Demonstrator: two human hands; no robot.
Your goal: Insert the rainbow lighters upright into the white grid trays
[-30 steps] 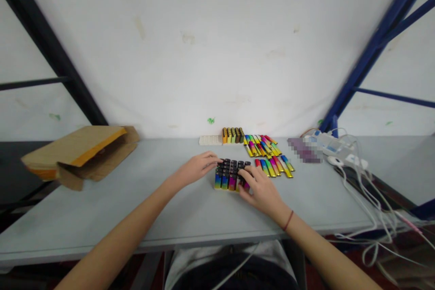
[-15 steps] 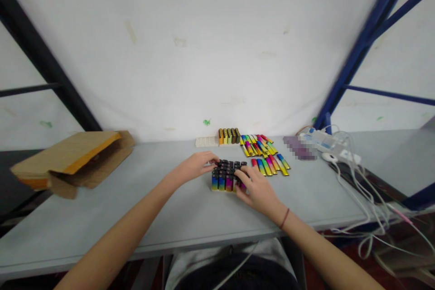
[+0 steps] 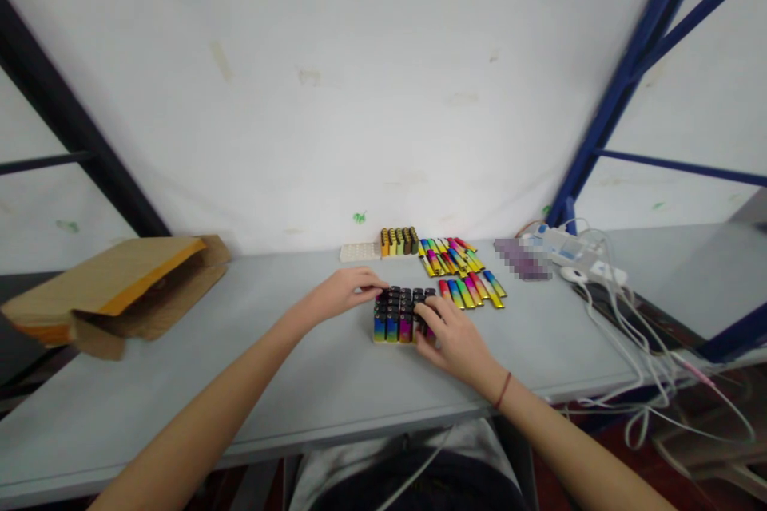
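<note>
A block of upright rainbow-coloured lighters with black tops [image 3: 395, 313] stands on the grey table [image 3: 300, 367]. My left hand [image 3: 341, 294] rests against the block's left far corner, fingers curved onto the tops. My right hand [image 3: 449, 335] presses the block's right side, fingers bent over the lighters. Behind the block, loose rainbow lighters [image 3: 470, 289] lie flat in a row, with a further pile [image 3: 449, 255] beyond them.
A white tray [image 3: 359, 252] with a short row of upright yellow-toned lighters [image 3: 399, 240] sits by the wall. An open cardboard box [image 3: 113, 287] lies at the left. A power strip and white cables [image 3: 593, 271] crowd the right, beside blue shelf posts.
The view has drifted slightly, so everything sits a little lower and to the left in the picture. Both hands stay on the block of lighters with barely any movement.
</note>
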